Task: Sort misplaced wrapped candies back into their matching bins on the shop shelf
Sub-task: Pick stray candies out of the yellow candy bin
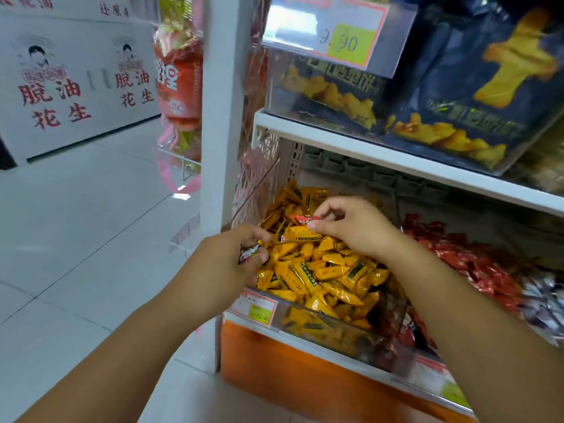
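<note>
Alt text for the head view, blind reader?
Right hand pinches a red-wrapped candy above a clear bin of yellow candies; left hand grips a second candy at the bin's left edge. Red candies fill the bin to its right.

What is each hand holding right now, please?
Left hand: holds a wrapped candy.
Right hand: pinches a red candy above the yellow candies.

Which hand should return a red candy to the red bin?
Probably the right hand: it pinches a red candy and is nearer the red bin; the left hand, holding another candy, is farther off.
</note>
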Demonstrator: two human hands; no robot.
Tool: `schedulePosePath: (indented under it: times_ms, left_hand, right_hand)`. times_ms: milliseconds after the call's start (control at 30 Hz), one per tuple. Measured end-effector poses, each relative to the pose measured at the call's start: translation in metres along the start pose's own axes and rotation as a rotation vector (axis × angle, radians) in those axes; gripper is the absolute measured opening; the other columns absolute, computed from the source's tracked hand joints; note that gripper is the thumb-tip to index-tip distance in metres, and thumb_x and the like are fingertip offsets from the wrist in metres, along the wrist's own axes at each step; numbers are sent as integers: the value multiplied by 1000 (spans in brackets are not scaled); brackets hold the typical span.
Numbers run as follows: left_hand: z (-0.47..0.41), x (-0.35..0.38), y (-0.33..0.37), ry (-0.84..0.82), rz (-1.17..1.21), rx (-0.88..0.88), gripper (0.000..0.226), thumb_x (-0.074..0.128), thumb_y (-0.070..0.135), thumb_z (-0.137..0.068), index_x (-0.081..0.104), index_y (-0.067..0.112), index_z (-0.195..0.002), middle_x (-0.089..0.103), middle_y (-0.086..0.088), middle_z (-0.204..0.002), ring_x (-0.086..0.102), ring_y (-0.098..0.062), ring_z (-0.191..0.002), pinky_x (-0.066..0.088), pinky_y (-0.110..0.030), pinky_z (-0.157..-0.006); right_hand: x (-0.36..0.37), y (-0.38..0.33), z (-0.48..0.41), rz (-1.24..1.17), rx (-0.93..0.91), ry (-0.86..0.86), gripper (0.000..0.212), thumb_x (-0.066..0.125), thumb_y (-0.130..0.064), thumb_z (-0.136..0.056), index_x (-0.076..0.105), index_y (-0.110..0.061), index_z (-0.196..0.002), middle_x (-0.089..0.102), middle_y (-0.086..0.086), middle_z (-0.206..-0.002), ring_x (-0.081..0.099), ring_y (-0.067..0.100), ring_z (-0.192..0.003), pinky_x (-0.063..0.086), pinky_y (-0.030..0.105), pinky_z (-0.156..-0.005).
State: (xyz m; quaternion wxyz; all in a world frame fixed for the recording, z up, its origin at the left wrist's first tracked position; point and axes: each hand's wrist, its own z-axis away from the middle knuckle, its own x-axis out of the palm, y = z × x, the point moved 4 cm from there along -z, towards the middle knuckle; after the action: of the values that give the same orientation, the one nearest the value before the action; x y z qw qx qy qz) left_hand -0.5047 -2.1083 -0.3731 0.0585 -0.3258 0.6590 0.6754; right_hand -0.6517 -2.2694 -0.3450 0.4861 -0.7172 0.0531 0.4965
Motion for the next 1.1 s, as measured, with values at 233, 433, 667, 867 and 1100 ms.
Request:
schedulePosePath:
  times_ms: [233, 433, 667, 867, 1100]
  left_hand:
    - [5, 16, 31, 4, -78, 113, 16, 53, 26, -98, 58, 38, -107, 58, 21, -110, 66, 0, -62, 39, -10, -47]
    - [12, 8, 18, -13, -205, 139, 14, 55, 35, -94, 58, 45, -103, 66, 24, -98, 63, 4, -73, 50, -19, -65]
    - [12, 10, 11, -34, -168, 132, 17, 55, 34, -92, 61, 45, -104, 69, 25, -98, 63, 9, -77, 42, -6, -60]
    - [16, 11, 10, 4, -257, 105, 22, 46, 38, -96, 52, 43, -117, 68, 16, -105, 63, 0, -85, 41, -7, -66]
    - [14, -8, -5, 12, -257, 125, 17, 41, 47, -94, 44, 53, -110, 67, 22, -101, 63, 3, -86, 47, -14, -71]
  right_hand:
    - [-28, 18, 48, 178, -61, 395, 20, 65, -42, -87, 70, -25, -98, 64, -10, -106, 53, 11, -106, 38, 27, -87]
    - [-66, 45, 91, 332, 24, 615, 28, 61, -41, -90, 72, -18, -102, 69, 2, -102, 56, 25, -103, 41, 32, -86]
    - [-89, 88, 117, 366, 354, 611, 52, 58, -50, -88, 61, -11, -122, 64, 14, -118, 53, 35, -115, 45, 42, -98]
    - [-62, 15, 99, 277, -68, 471, 27, 52, -27, -97, 61, -24, -123, 56, -12, -111, 51, 14, -113, 33, 22, -86]
    - [19, -25, -24, 433, -86, -159, 26, 52, -24, -99, 64, -20, -121, 65, 2, -118, 59, 9, -86, 44, 20, -67]
